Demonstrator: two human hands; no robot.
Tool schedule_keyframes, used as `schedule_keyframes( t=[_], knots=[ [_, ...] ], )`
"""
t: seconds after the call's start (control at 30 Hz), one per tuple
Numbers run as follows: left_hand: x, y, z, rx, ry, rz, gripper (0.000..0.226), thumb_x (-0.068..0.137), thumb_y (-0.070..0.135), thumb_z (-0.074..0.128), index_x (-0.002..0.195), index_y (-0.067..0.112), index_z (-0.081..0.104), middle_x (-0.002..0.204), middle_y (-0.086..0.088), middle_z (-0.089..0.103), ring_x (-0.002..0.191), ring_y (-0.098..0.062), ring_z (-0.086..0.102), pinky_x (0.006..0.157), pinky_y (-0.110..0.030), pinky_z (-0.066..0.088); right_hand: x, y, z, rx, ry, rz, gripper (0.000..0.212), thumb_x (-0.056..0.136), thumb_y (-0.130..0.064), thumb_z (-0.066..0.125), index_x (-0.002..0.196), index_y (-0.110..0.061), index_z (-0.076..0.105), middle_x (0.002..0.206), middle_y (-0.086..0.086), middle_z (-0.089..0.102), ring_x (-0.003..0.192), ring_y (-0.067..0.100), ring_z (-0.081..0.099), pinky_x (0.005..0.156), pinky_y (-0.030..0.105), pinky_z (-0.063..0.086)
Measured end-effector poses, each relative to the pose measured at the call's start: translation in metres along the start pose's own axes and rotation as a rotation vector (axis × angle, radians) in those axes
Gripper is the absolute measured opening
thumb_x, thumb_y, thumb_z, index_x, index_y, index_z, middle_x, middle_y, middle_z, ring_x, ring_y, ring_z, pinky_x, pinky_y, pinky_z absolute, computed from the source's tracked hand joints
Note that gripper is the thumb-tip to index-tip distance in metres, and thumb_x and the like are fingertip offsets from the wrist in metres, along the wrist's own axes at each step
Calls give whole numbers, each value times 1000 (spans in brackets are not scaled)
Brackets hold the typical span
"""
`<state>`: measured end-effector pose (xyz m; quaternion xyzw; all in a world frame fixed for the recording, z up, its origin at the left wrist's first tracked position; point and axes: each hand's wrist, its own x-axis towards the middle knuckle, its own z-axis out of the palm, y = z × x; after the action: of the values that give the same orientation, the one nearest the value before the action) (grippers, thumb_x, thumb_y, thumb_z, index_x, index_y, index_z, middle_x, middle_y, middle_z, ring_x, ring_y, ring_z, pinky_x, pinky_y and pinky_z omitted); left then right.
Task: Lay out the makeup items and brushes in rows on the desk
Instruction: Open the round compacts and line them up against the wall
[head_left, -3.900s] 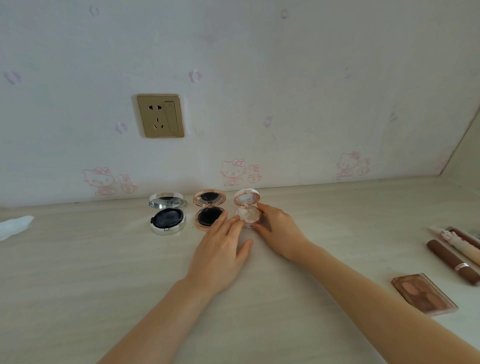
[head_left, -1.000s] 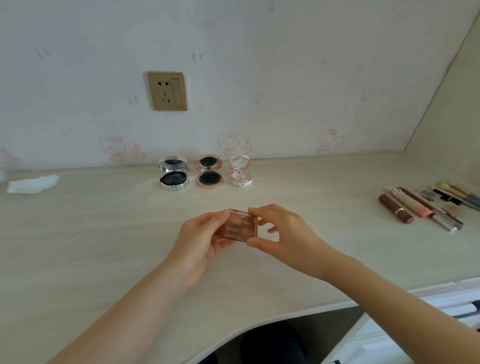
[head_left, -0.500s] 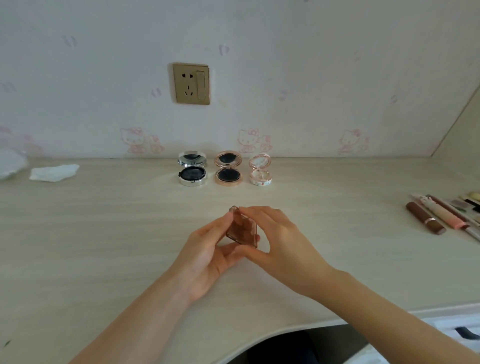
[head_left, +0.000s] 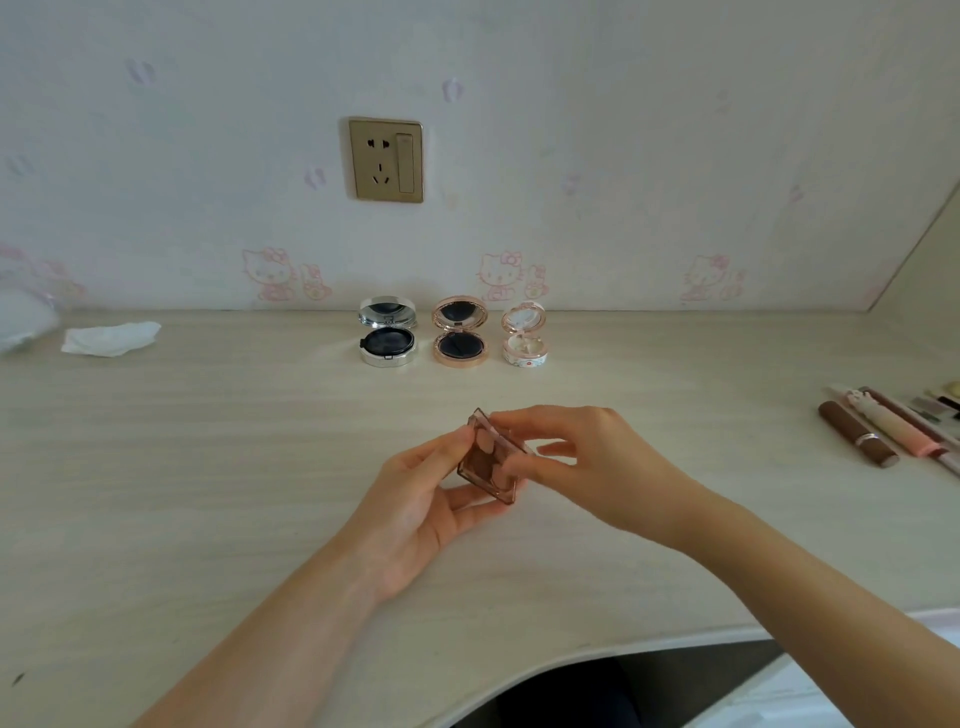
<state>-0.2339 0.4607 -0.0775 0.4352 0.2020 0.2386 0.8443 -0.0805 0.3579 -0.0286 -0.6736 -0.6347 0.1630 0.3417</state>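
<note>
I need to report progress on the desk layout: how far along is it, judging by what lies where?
Done: three open round compacts, silver, rose-gold and white, stand in a row by the wall. In hand: the left hand and right hand both hold a small brown palette above the desk. Left: the lipstick and other tubes still lie bunched at the right edge.
</note>
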Motion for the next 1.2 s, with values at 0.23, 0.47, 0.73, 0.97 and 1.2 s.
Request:
schedule_keyframes(
  t=[0.23, 0.47, 0.73, 0.97, 1.2],
  knots=[
    [1, -5, 1, 130, 60, 96, 25, 88, 26, 60, 105, 12, 72, 105, -20, 71, 95, -37, 69, 74, -39, 58, 5, 3, 0, -136, 109, -27, 21, 97, -20, 51, 112, -20, 66, 94, -10, 72, 83, 5, 63, 73, 14, 45],
    [4, -4, -5, 622, 329, 334, 33, 84, 13, 71, 116, 18, 64, 99, 3, 73, 84, -12, 72, 76, -29, 58, 25, 12, 0, -292, 107, -18, 23, 98, -20, 50, 111, -15, 67, 92, -1, 73, 85, 19, 64, 77, 31, 47],
    [0, -10, -7, 1326, 220, 611, 29, 78, 15, 76, 105, 26, 72, 107, 23, 62, 110, 3, 48, 93, -1, 28, 37, 19, 10, -340, 35, 11, 22, 97, -19, 50, 110, -12, 67, 95, 6, 72, 87, 26, 63, 78, 39, 49],
    [5, -14, -12, 1386, 218, 604, 25, 78, 13, 75, 100, 22, 73, 104, 22, 64, 107, 1, 47, 92, 1, 26, 41, 15, 13, -357, -26, -11, 22, 97, -20, 50, 106, -16, 69, 96, 1, 72, 90, 22, 63, 80, 40, 50],
    [5, -17, -15, 1358, 268, 570, 22, 77, 17, 76, 96, 27, 73, 103, 19, 66, 102, 22, 40, 86, 4, 27, 57, 20, 4, -301, -115, 47, 22, 95, -19, 52, 109, -18, 69, 95, -9, 72, 84, 4, 65, 78, 14, 46]
  ],
)
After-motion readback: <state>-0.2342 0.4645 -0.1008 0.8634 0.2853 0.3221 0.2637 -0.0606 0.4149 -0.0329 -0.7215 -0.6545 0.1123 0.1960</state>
